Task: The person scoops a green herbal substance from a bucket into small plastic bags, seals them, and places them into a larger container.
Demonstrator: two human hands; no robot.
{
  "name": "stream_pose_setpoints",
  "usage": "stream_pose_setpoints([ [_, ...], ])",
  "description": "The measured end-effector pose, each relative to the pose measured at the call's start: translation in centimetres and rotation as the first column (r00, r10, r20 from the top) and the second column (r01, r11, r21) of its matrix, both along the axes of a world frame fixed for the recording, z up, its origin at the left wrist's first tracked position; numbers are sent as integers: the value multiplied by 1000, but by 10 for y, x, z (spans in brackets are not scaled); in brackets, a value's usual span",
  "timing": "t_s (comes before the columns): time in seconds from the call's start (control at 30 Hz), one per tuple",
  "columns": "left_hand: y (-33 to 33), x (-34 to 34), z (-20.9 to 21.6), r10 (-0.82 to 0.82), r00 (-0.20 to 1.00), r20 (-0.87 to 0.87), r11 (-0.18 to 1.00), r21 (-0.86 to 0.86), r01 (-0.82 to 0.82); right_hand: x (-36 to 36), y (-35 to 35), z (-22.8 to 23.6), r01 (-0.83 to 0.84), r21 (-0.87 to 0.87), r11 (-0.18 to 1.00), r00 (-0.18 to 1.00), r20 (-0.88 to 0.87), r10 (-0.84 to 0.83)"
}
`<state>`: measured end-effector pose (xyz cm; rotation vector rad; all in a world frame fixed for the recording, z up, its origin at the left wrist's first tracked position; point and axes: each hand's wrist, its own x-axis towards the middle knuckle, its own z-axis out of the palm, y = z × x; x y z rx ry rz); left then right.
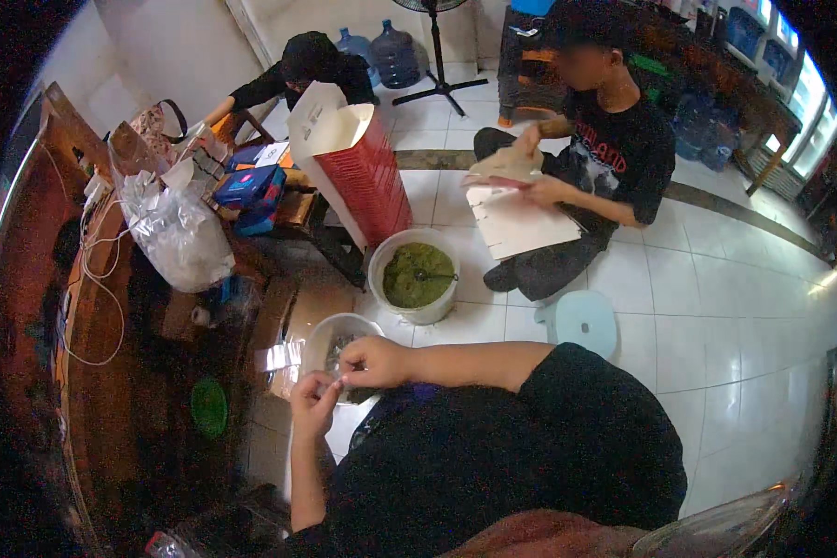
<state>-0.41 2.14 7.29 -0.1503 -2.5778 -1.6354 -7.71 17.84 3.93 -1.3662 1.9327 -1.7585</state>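
My left hand (314, 404) and my right hand (376, 361) meet fingertip to fingertip over a white bucket (318, 333). Both are closed in a pinch; whatever lies between the fingers is too small to name. Inside that bucket, small pale pieces show partly behind my right hand. Just beyond stands a second white tub (452, 296), filled with green powdery or shredded material (409, 265). A dark-handled scoop or spoon (430, 275) rests in the green material.
A tall red-and-white carton stack (367, 177) stands behind the tub. Across from me, a seated person (604, 149) handles white card sheets (521, 223); another person (312, 70) bends at the back. A pale blue stool (584, 321) sits at right, a wooden counter with plastic bags (179, 232) at left.
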Motion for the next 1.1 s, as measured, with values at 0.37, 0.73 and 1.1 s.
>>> stream_pose_setpoints([
  [0.37,-23,-1,-11,-40,977,-207,931,-364,-40,-4,1,11,86,243,966,895,-445,32],
  [0.73,-57,23,-16,6,996,-84,959,-282,-30,-15,-15,14,36,263,964,888,-450,89],
  [1.1,-111,69,-70,459,855,240,836,209,-507,-68,-36,-185,183,799,573,983,-152,-102],
])
